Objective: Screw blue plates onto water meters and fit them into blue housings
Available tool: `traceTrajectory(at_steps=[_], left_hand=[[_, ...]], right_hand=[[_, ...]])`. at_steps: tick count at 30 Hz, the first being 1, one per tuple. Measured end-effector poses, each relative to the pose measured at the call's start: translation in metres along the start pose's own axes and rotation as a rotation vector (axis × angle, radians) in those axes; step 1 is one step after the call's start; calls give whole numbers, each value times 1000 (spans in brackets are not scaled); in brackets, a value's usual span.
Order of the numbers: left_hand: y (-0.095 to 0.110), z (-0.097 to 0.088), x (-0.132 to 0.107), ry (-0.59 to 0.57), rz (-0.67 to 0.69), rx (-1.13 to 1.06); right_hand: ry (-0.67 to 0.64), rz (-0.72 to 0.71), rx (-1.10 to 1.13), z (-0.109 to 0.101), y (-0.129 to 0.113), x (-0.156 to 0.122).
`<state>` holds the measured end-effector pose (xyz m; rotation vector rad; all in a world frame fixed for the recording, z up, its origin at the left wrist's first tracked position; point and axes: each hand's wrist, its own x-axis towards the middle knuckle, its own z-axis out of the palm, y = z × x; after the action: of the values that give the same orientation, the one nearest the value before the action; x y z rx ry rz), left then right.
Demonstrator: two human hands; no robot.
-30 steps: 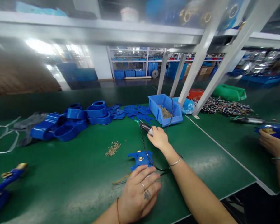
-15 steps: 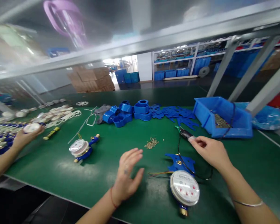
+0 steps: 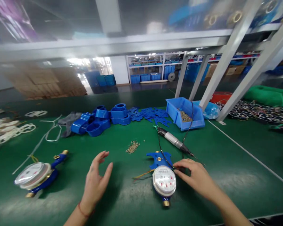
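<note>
A water meter [image 3: 164, 183] with a white dial and blue body lies on the green table [image 3: 122, 204] in front of me, against a flat blue plate [image 3: 157, 158]. My right hand [image 3: 195, 178] rests at the meter's right side, fingertips touching its rim, holding nothing. An electric screwdriver [image 3: 173, 142] with a black cable lies on the table just beyond that hand. My left hand [image 3: 96, 181] hovers open, fingers spread, left of the meter. A second water meter [image 3: 35, 175] lies at the left.
A small pile of brass screws [image 3: 132, 146] lies mid-table. Blue plastic housings [image 3: 97, 121] and flat blue plates [image 3: 148, 114] sit further back. A blue bin [image 3: 185, 116] of screws stands by slanted white frame posts [image 3: 220, 59]. White rings and cords [image 3: 9, 130] lie far left.
My right hand left the screwdriver, which lies on the table, and came back to the meter's side. My left hand stays open. The view swung right; the other person's hand at left is gone.
</note>
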<state>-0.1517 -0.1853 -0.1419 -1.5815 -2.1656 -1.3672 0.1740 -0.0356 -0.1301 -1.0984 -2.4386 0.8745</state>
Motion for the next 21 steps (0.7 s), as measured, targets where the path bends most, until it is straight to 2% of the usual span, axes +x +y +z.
traceTrajectory(at_steps=[2,4,7,10,12,15,17,19,21], left_hand=[[-6,15,23,-48,44,26],[-16,29,56,-72,60,49],[-29,50,118,-99,75,109],[-35,74,179,-84,64,209],[-37,90,210,-45,23,276],[-42,113,237,-9,-51,330],[-46,123,245,-6,-60,322],[-48,126,248,14,-14,290],[-41,118,245,60,81,247]], right_hand=[[-24,-30,-40,2,6,1],[-18,-62,-104,1,12,1],[144,-58,-420,-1,27,-2],[291,-15,-807,9,43,-7],[330,-70,-848,19,49,-10],[467,-199,-718,26,45,-14],[614,-205,-668,19,38,-16],[732,-202,-626,7,30,-16],[786,-261,-566,-4,21,-12]])
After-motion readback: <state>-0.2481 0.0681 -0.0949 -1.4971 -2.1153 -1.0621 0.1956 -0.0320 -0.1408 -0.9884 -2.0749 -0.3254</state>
